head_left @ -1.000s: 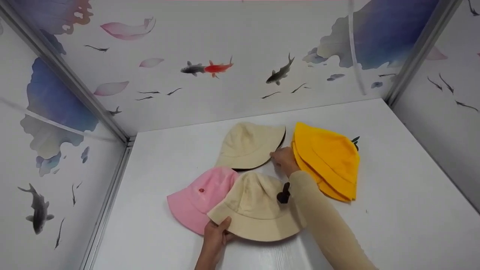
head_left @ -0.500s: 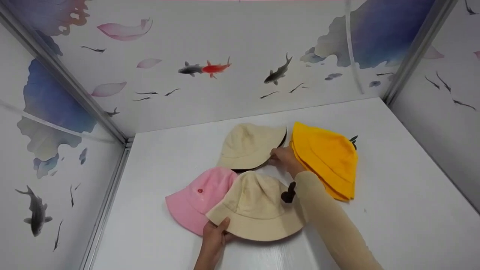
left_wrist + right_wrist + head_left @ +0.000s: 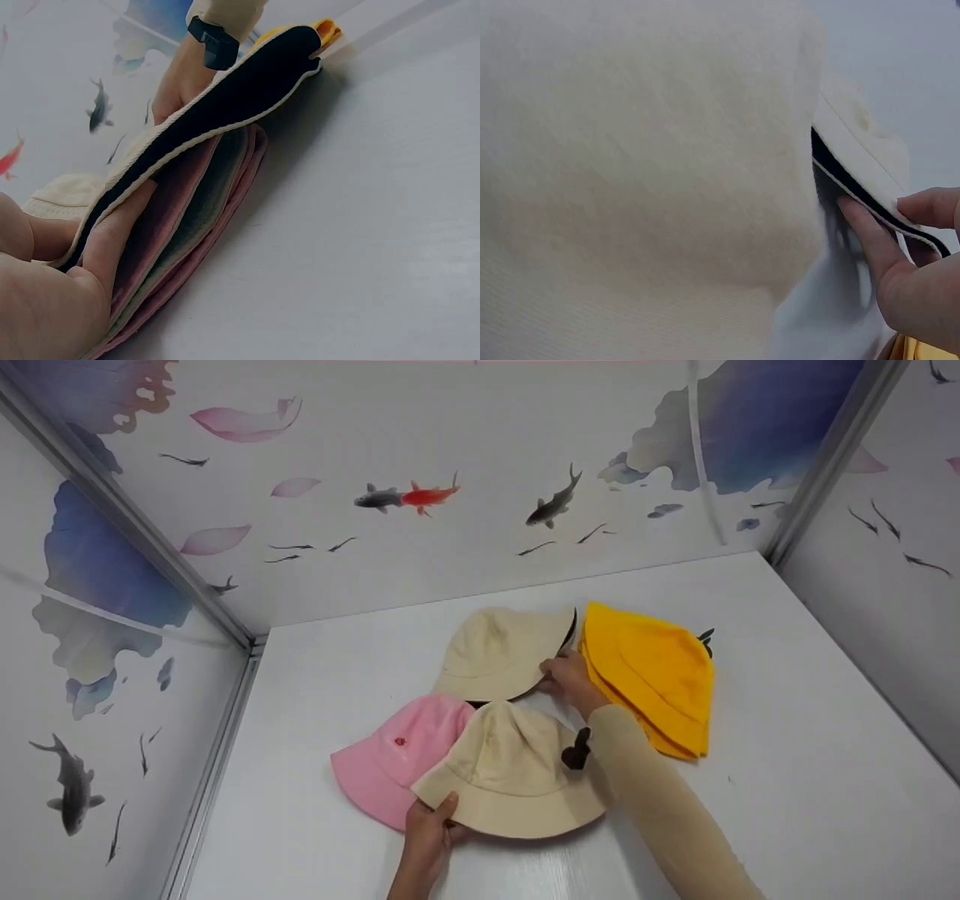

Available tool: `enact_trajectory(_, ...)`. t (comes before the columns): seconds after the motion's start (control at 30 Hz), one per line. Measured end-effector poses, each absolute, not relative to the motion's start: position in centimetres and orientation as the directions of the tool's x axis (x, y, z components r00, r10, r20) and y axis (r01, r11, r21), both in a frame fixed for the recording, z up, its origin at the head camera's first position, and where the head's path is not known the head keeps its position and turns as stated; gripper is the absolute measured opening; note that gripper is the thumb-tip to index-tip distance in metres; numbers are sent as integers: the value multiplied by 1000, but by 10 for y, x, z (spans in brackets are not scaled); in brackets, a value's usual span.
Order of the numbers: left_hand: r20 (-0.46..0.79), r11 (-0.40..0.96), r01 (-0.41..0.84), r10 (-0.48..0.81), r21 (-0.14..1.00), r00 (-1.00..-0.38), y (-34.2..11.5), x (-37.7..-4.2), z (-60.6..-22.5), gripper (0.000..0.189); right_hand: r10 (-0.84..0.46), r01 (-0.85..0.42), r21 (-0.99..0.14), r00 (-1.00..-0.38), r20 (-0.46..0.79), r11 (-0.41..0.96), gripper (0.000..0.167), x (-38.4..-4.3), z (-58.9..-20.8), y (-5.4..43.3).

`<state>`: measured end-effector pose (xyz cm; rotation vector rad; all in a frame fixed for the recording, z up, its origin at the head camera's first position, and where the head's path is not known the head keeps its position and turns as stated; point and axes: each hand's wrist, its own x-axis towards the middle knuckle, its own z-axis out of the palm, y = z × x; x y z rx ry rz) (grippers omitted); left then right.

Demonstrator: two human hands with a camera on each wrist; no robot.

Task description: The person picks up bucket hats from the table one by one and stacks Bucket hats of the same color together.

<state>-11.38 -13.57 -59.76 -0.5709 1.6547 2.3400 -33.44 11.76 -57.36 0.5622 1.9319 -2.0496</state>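
In the head view, my left hand point(image 3: 429, 840) pinches the left front brim of a beige bucket hat point(image 3: 517, 772), thumb on top. The left wrist view shows that brim's dark lining point(image 3: 247, 82) and my left hand's fingers point(image 3: 116, 229) beneath it. Farther back, my right hand point(image 3: 568, 679) pinches the right brim edge of a second beige bucket hat point(image 3: 499, 649); the right wrist view shows thumb and finger on either side of the brim point(image 3: 866, 184). A pink bucket hat point(image 3: 397, 757) lies partly behind the front beige hat, several pink and greenish brim layers point(image 3: 195, 217) showing.
Yellow bucket hats point(image 3: 652, 675), stacked with a green leaf-like piece at the top, lie right of my right hand. All rest on a white table point(image 3: 300, 682) enclosed by printed walls point(image 3: 480, 420). A black device point(image 3: 576, 748) sits on my right wrist.
The right brim of the rear beige hat has lifted slightly, showing a little more dark lining. Both hands keep their pinch, and the head view has shifted slightly.
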Motion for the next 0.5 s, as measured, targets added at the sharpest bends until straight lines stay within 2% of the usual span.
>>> enact_trajectory(0.13,-436,-331,-393,-66,858,-897,-135,-113,-598,48,46,391,-920,-919,-391,-8,46,-332,-570,116)
enact_trajectory(0.3,-448,-310,-406,-76,859,-891,-135,-113,-596,49,31,341,-940,-939,-342,-16,48,-333,-569,118)
enact_trajectory(0.5,-466,-307,-426,-70,851,-882,-134,-114,-596,48,2,355,-905,-931,-366,-233,49,-330,-565,125)
